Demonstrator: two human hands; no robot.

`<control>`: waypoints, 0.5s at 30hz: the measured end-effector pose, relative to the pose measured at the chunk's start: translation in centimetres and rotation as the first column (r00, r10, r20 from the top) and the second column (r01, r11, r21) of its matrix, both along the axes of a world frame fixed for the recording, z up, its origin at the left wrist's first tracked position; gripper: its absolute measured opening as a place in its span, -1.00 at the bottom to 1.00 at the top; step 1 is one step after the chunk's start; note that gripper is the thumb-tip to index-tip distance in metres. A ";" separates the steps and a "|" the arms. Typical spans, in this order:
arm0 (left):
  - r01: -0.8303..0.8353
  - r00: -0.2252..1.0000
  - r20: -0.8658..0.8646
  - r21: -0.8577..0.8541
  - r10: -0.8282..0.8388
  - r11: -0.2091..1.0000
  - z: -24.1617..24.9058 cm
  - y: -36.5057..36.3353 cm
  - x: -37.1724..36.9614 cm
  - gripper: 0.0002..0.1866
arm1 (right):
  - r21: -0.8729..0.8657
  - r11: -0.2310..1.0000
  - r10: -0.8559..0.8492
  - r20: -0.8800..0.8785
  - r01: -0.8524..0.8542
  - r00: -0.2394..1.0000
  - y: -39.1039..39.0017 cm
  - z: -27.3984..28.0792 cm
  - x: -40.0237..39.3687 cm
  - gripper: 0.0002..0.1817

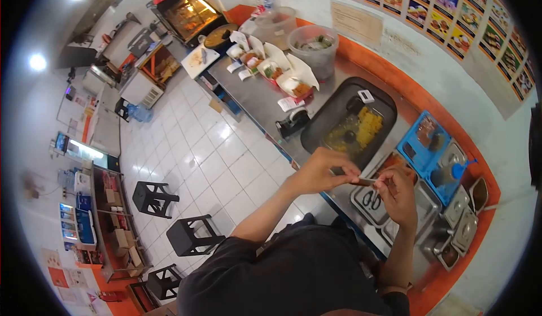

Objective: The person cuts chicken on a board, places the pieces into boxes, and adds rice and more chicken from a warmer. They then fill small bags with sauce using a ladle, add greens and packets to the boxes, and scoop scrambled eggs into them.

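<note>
Between my two hands is a small, thin brownish packet with a whitish top edge; its exact kind is too small to make out. My left hand pinches one end between thumb and fingertips. At the other end, my right hand has its fingers curled in a pinch. Both hands are above the steel counter, near a metal tray lid that carries dark-handled scissors. Just beyond my hands lies a large black pan holding yellow rice.
Open food boxes line the counter near a clear plastic tub. A black tape dispenser-like object lies at the counter edge. To the right are a blue basket and lidded steel containers. Black stools stand on the floor.
</note>
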State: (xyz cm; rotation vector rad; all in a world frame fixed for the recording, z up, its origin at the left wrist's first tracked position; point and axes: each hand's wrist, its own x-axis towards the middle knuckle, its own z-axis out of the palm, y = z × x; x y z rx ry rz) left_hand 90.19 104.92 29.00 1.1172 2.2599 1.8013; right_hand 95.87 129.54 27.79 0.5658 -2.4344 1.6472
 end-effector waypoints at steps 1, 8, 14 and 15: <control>-0.039 0.999 -0.004 -0.035 0.039 0.999 -0.2 -1.2 -0.7 -0.87 | -0.073 0.996 -0.037 0.075 0.043 0.996 0.1 -1.5 -0.7 -0.91; -0.389 0.920 -0.020 -0.175 0.391 0.905 -1.5 -13.6 -8.2 -0.91 | -0.058 0.992 -0.103 0.196 0.116 0.975 -2.6 -4.7 -5.4 -0.90; -0.628 0.773 -0.142 -0.309 0.619 0.714 -4.6 -27.6 -23.3 -0.83 | 0.134 0.937 -0.343 0.189 0.322 0.920 -8.2 -6.5 -7.2 -0.87; -0.620 0.780 -0.142 -0.307 0.610 0.722 -5.4 -30.0 -27.0 -0.83 | 0.151 0.904 -0.425 0.228 0.399 0.876 -9.2 -7.2 -7.8 -0.87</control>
